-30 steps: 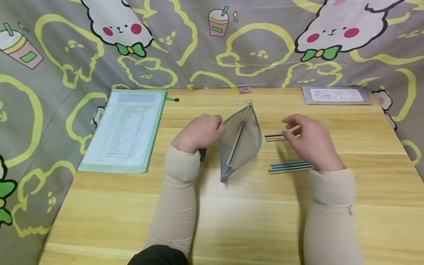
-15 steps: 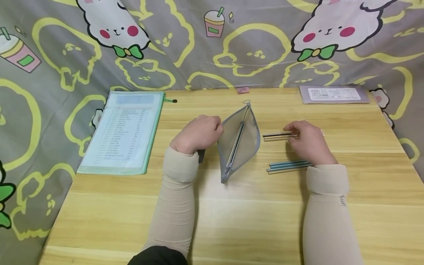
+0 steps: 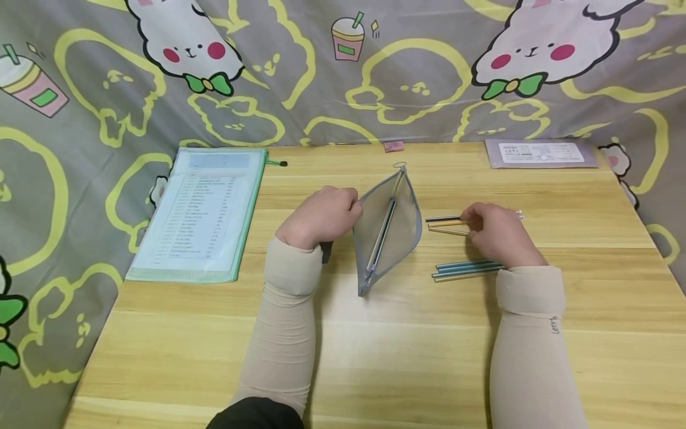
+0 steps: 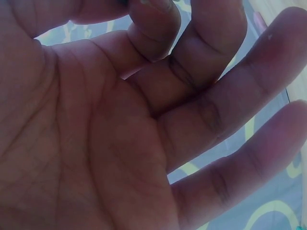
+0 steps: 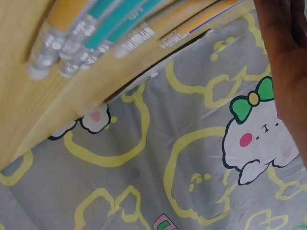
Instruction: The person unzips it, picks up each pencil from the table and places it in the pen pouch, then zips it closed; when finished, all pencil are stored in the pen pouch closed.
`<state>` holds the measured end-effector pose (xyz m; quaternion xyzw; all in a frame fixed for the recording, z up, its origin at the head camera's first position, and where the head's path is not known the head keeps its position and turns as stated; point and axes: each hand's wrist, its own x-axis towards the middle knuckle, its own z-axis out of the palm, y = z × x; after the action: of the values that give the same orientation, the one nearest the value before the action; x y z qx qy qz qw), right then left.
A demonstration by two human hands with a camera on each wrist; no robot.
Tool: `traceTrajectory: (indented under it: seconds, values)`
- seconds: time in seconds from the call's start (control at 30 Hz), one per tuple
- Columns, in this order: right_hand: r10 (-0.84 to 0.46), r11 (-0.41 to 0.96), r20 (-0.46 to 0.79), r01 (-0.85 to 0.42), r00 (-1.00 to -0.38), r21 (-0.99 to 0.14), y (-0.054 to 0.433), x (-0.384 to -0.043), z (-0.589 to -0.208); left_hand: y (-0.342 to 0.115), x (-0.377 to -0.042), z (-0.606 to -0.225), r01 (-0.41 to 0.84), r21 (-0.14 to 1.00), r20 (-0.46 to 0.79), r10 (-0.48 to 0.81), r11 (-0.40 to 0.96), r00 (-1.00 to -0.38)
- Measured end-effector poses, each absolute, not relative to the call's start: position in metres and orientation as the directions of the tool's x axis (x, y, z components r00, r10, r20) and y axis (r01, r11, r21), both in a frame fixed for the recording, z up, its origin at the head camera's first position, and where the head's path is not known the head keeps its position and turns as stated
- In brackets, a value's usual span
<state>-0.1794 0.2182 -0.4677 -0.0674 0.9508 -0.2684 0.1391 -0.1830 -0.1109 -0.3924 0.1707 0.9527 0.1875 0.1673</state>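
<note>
In the head view my left hand (image 3: pixel 324 217) pinches the left edge of a grey zip pouch (image 3: pixel 409 229), whose mouth is spread apart. A slim dark-and-silver stick (image 3: pixel 382 235) shows inside it. The left wrist view has the left palm (image 4: pixel 120 129) with bent fingers; the pouch is hidden there. My right hand (image 3: pixel 495 232) has thumb and fingertips around thin pencils (image 3: pixel 443 218) lying right of the pouch. A gold pencil (image 3: pixel 447 231) angles away beside them. Nearer the body, teal and gold pencils (image 3: pixel 463 269) lie together, their eraser ends (image 5: pixel 81 43) large in the right wrist view.
A green-edged document folder (image 3: pixel 184 214) lies at the left. By the back edge are a pink eraser (image 3: pixel 393 146) and a mauve packet (image 3: pixel 541 154) with a white label. A patterned curtain (image 3: pixel 300 71) borders the table. Something dark (image 3: pixel 326 251) sits under the left wrist.
My right hand has come down onto the upper pencils, and its fingers have closed in. One gold pencil now splays apart from the others. The left hand and pouch hold their place.
</note>
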Motion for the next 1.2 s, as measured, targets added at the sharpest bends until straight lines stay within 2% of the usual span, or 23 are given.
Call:
traceTrajectory:
  seconds: [0.33,0.63,0.8,0.97,1.1,1.2]
  values:
    - [-0.214,0.882,-0.279,-0.062,-0.936,-0.467,0.221,-0.177,-0.469,-0.11,-0.183,-0.392,0.26,0.412,-0.261,0.386,0.873,-0.885]
    - [-0.233,0.872,-0.205,-0.111,-0.951,-0.478,0.214,-0.176,-0.464,-0.111,-0.183,-0.392,0.26,0.411,-0.259,0.385,0.874,-0.886]
    - [-0.224,0.814,-0.034,-0.168,-0.974,-0.556,0.203,-0.17,-0.446,-0.111,-0.182,-0.391,0.265,0.413,-0.259,0.391,0.872,-0.883]
    - [-0.161,0.739,0.109,-0.193,-0.981,-0.646,0.191,-0.163,-0.428,-0.111,-0.182,-0.392,0.265,0.413,-0.257,0.391,0.871,-0.884]
    - [-0.111,0.683,0.153,-0.188,-0.982,-0.706,0.18,-0.157,-0.418,-0.111,-0.182,-0.392,0.264,0.413,-0.258,0.39,0.871,-0.884]
    - [-0.101,0.618,0.124,-0.16,-0.987,-0.769,0.171,-0.154,-0.412,-0.111,-0.182,-0.392,0.264,0.413,-0.258,0.389,0.872,-0.884]
